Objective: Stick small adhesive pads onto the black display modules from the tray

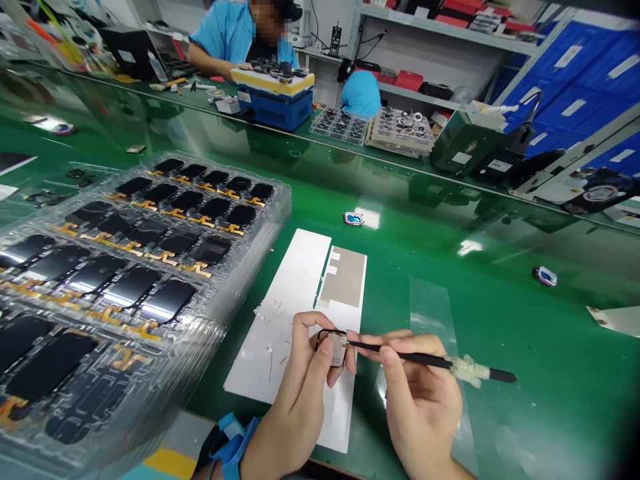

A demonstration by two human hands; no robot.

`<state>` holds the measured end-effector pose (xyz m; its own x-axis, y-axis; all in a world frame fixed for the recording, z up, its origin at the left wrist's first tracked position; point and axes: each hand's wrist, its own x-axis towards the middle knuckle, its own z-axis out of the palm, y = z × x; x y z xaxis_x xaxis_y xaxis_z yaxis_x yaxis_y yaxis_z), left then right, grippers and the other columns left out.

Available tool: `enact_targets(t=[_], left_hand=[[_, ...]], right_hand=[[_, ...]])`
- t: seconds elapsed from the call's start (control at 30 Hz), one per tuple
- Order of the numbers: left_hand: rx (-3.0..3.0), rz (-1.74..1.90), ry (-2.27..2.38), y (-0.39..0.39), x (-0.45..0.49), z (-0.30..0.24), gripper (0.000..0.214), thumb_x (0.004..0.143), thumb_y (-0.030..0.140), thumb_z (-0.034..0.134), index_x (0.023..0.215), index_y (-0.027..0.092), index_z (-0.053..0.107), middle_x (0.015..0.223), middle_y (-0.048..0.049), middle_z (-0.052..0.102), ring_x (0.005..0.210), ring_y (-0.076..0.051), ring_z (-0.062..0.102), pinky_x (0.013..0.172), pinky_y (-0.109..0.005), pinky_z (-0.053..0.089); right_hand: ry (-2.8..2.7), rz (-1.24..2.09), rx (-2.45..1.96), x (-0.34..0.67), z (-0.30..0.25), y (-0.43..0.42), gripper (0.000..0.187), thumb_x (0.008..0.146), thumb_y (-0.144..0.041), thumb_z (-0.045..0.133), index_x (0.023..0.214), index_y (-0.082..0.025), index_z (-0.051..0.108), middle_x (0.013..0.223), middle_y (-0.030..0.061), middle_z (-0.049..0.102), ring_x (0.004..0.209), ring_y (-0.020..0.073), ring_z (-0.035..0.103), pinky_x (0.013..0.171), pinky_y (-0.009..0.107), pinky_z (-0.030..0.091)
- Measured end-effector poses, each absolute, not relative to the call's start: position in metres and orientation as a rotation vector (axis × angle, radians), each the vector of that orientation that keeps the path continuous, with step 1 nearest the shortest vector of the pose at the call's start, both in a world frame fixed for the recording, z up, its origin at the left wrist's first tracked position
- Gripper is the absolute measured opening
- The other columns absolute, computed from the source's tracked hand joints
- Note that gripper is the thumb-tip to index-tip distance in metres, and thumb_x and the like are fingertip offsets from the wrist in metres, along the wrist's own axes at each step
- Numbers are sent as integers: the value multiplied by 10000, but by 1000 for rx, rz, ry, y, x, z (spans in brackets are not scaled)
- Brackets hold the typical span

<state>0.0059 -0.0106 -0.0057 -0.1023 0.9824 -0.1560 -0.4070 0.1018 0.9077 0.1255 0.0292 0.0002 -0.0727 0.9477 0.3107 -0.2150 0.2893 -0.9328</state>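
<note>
My left hand (305,380), with a blue strap at the wrist, is closed around a small rounded-square display part (337,352), which has a dark rim and a silvery back facing me. My right hand (423,393) grips black tweezers (425,359) with pale tape wound near the rear end. Their tips reach the upper right edge of the display part; whether they pinch anything there is too small to tell. Beneath both hands lie white sheets (280,320) and a sheet with a grey-beige adhesive area (345,279).
A tall stack of clear trays (260,267) with several black screens stands at left. Clear film (435,307) lies at right. Small framed parts (354,219) rest on the green mat. Across the bench, a person in blue (225,33) sits behind a blue box (275,107).
</note>
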Motion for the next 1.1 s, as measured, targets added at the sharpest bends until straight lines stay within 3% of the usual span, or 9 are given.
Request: enact_targets(t=[0.53, 0.8, 0.93, 1.1], left_hand=[[780, 1392, 1083, -8, 6, -7, 190, 1050, 432, 315, 1007, 257, 378, 754, 30, 571, 646, -128, 412, 645, -252, 367], [784, 1482, 1076, -7, 8, -16, 180, 1036, 414, 398, 981, 243, 406, 657, 52, 534, 598, -98, 479, 556, -202, 362], [783, 1469, 1138, -5, 6, -15, 179, 1013, 404, 455, 964, 240, 402, 614, 66, 522, 570, -98, 483, 554, -199, 376], [901, 1329, 1282, -9, 4, -10, 149, 978, 275, 513, 956, 256, 367, 597, 76, 525, 565, -110, 486, 506, -186, 346]], right_hand=[[-1303, 1104, -812, 125, 1, 31, 160, 901, -89, 595, 929, -237, 648, 860, 7, 666, 813, 148, 744, 654, 215, 627], [-1302, 1128, -806, 125, -3, 30, 156, 891, -90, 608, 919, -232, 665, 852, 1, 641, 808, 140, 731, 680, 226, 624], [-1254, 1196, -780, 131, 0, 37, 127, 921, -122, 577, 930, -232, 640, 856, 3, 631, 834, 151, 723, 682, 251, 630], [-1209, 980, -840, 160, 33, 50, 120, 899, -109, 612, 931, -224, 603, 904, 22, 673, 853, 189, 735, 772, 343, 639]])
